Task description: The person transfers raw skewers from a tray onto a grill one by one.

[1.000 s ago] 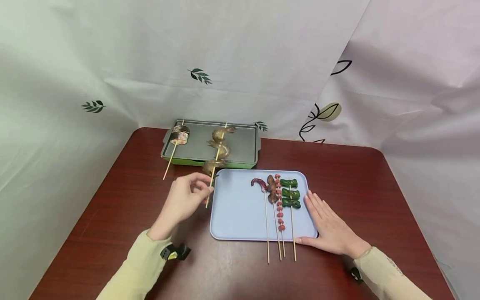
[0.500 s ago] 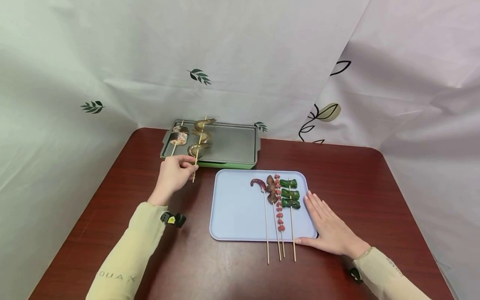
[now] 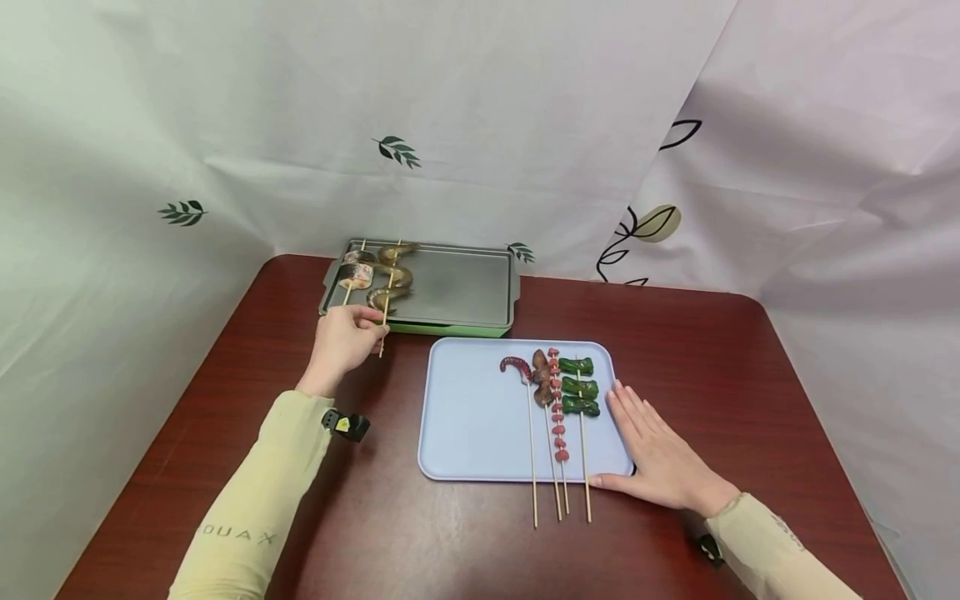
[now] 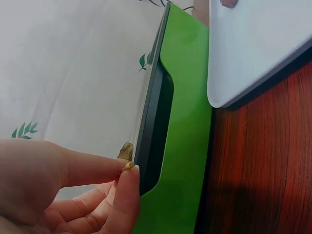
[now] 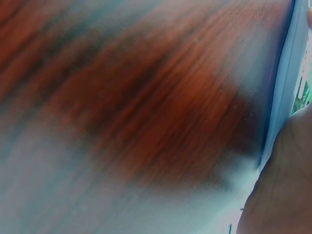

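Note:
My left hand (image 3: 347,342) pinches the lower stick of a shrimp skewer (image 3: 393,277) between thumb and forefinger. The shrimp lie over the grey grill pan (image 3: 465,287), whose green front (image 4: 183,107) fills the middle of the left wrist view. Just left of the shrimp, a fish-chunk skewer (image 3: 357,273) rests on the pan, its stick end hidden by that hand. My right hand (image 3: 663,450) lies with straight fingers along the right edge of the pale blue tray (image 3: 465,417). In the right wrist view only part of that hand (image 5: 282,185) shows beside the tray rim.
On the tray's right half lie an octopus tentacle skewer (image 3: 517,367), a brown meat skewer (image 3: 542,379), a red bead-like skewer (image 3: 558,417) and a green pepper skewer (image 3: 581,387). Their sticks overhang the front rim onto the dark red table (image 3: 420,542). A white patterned curtain (image 3: 465,125) hangs behind.
My left hand has carried the shrimp skewer left and away from me, from beside the tray onto the pan near the fish-chunk skewer. My right hand has stayed at the tray.

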{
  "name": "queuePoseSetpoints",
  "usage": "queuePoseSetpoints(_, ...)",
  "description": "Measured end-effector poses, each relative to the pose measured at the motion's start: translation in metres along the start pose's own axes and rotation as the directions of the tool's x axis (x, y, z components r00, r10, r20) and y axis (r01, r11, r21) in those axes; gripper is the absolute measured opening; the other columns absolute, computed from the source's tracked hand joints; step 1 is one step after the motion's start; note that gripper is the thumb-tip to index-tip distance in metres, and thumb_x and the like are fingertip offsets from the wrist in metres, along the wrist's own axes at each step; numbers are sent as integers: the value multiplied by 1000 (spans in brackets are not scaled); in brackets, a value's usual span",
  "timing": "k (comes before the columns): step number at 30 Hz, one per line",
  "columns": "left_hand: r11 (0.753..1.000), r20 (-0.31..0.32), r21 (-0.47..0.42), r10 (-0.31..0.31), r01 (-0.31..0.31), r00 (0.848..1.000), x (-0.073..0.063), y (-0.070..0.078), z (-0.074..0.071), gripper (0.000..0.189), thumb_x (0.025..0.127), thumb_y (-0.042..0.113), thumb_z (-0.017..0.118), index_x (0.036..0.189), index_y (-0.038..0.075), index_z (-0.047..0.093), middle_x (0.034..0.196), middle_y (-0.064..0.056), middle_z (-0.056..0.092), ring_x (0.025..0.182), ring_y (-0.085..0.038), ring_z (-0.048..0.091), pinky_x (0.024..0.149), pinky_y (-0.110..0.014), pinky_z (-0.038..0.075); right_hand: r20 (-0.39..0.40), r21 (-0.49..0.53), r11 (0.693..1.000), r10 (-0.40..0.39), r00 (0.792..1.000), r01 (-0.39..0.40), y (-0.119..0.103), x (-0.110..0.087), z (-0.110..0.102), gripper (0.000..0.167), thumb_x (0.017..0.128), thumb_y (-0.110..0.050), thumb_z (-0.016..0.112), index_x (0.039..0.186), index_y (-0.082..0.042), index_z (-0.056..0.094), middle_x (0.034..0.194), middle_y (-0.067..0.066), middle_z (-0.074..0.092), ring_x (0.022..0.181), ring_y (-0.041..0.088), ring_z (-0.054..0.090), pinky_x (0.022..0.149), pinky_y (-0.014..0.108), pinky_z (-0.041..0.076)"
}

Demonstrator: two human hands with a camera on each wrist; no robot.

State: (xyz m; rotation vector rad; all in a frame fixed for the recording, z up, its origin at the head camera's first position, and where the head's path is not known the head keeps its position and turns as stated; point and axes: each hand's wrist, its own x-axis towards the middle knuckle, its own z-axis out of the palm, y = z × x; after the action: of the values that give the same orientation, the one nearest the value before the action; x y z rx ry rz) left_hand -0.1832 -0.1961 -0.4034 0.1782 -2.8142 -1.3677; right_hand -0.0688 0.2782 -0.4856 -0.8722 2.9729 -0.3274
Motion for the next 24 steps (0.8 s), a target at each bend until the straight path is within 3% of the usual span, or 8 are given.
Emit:
queuePoseSetpoints(9, 998, -23, 55, -22, 23, 1000, 3, -4, -1, 21, 94, 13, 73, 111, 1, 73, 81, -8, 75, 62, -13, 71, 61, -31, 54, 2, 3, 1000, 2, 1000, -2, 0, 1, 0, 120, 84, -77, 63, 159, 5, 19, 166, 23, 12, 151, 40, 15, 123, 41, 9)
queuePoseSetpoints(16, 998, -27, 50, -22, 24, 999, 1, -5, -2, 24, 95, 14, 72, 114, 0, 71, 82, -9, 75, 65, -17, 72, 65, -34, 56, 0, -1, 1000, 2, 1000, -2, 0, 1, 1, 120, 84, -77, 63, 159, 5, 19, 166, 22, 12, 151, 40, 16, 123, 41, 9)
queuePoseSetpoints(21, 996, -76, 89, 29, -22, 997, -4, -3, -5, 33, 94, 22, 74, 119, 1, 69, 81, -9, 73, 67, -22, 70, 71, -40, 52, 1, -1, 1000, 2, 1000, -2, -1, 0, 0, 120, 84, -77, 63, 159, 6, 20, 166, 23, 12, 151, 40, 16, 123, 39, 7)
queuePoseSetpoints(24, 995, -120, 89, 61, -50, 991, -8, 0, -8, 37, 94, 28, 74, 120, 2, 69, 84, -10, 72, 67, -24, 66, 68, -39, 49, 6, -1, 1000, 5, 1000, -5, -1, 0, -1, 120, 84, -77, 63, 159, 6, 20, 166, 23, 12, 151, 40, 15, 123, 39, 7)
